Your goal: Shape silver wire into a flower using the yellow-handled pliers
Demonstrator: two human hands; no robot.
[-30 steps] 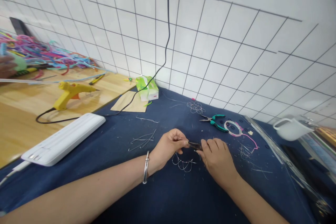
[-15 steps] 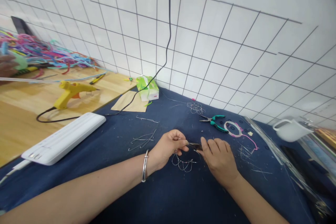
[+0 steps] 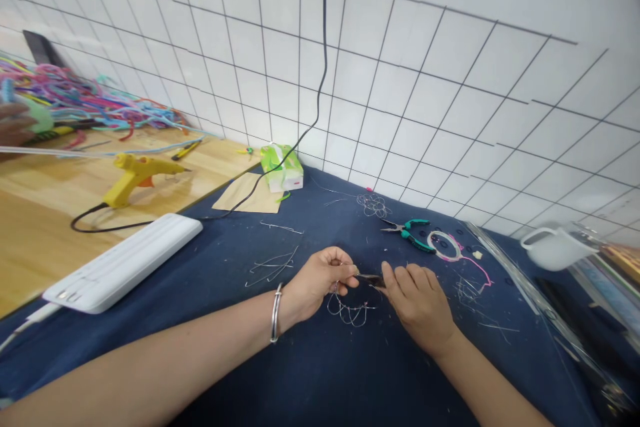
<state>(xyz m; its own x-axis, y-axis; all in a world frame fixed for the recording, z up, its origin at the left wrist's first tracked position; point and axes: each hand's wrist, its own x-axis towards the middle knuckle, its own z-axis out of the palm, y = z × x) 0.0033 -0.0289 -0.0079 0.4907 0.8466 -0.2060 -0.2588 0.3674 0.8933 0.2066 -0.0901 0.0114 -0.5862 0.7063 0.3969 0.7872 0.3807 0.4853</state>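
My left hand (image 3: 327, 280), a silver bangle at its wrist, pinches a piece of thin silver wire between thumb and fingertips. A bent wire shape with curved loops (image 3: 353, 312) hangs just below these fingers. My right hand (image 3: 419, 307) is wrapped around a pair of pliers (image 3: 371, 279); only the dark jaws show, pointing left and almost touching my left fingertips. Their handles are hidden in my palm. Beyond my right hand lie teal-handled long-nose pliers (image 3: 407, 232) with jaws apart. To the left of my hands lie several cut wires (image 3: 273, 265).
On the dark blue cloth (image 3: 310, 373) are a wire flower shape (image 3: 373, 205), a spool ring (image 3: 444, 246), a white power strip (image 3: 125, 263) and a tissue pack (image 3: 281, 168). A yellow glue gun (image 3: 135, 177) lies left, near another person's hand (image 3: 14, 123). A white mug (image 3: 557, 248) stands right.
Both hands keep nearly the same place and grip. The jaws of the pliers and the wire at them have shifted only slightly.
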